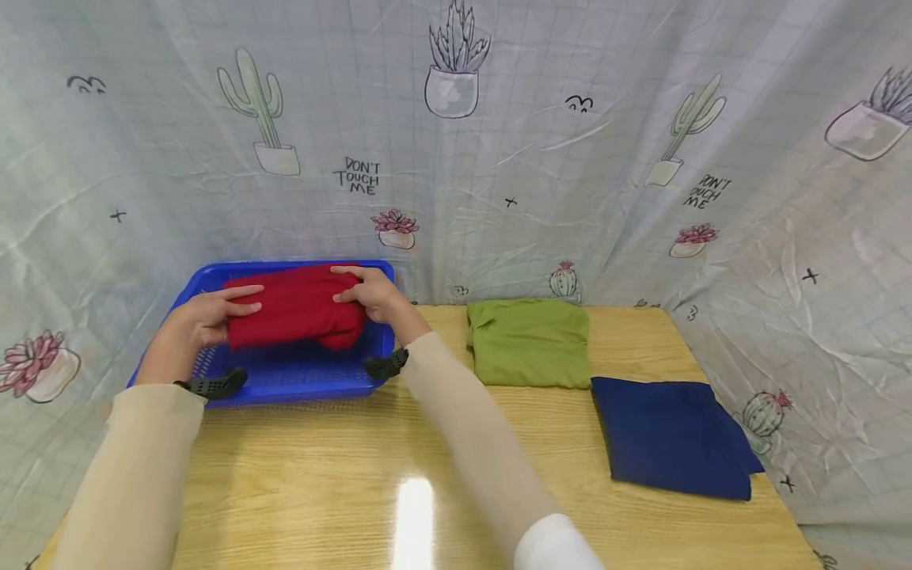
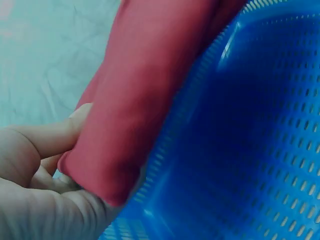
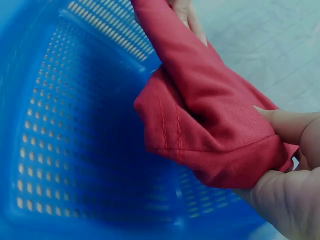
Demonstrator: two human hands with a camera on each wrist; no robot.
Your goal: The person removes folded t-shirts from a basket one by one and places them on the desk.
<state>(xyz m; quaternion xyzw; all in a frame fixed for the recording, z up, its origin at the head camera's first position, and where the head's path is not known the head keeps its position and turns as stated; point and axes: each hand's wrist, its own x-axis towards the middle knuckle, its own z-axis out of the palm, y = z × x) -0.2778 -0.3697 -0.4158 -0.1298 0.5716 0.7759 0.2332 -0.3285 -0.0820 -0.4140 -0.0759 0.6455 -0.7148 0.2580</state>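
Note:
A folded red garment [image 1: 295,307] with stitched seams is held between both hands over a blue plastic basket [image 1: 285,393]. My left hand [image 1: 207,315] grips its left end; in the left wrist view, fingers and thumb close round the folded edge of the cloth [image 2: 135,100]. At the other end my right hand [image 1: 374,294] pinches the garment, thumb on one face and fingers behind. A loose flap with double stitching [image 3: 172,125] hangs from the bundle in the right wrist view. Below the cloth, the basket's perforated floor [image 3: 65,165] shows bare.
A folded green cloth [image 1: 530,344] lies on the wooden table [image 1: 321,483] right of the basket. Farther right, near the table's edge, is a folded navy cloth [image 1: 673,435]. A patterned curtain [image 1: 499,158] hangs behind the table and along its sides.

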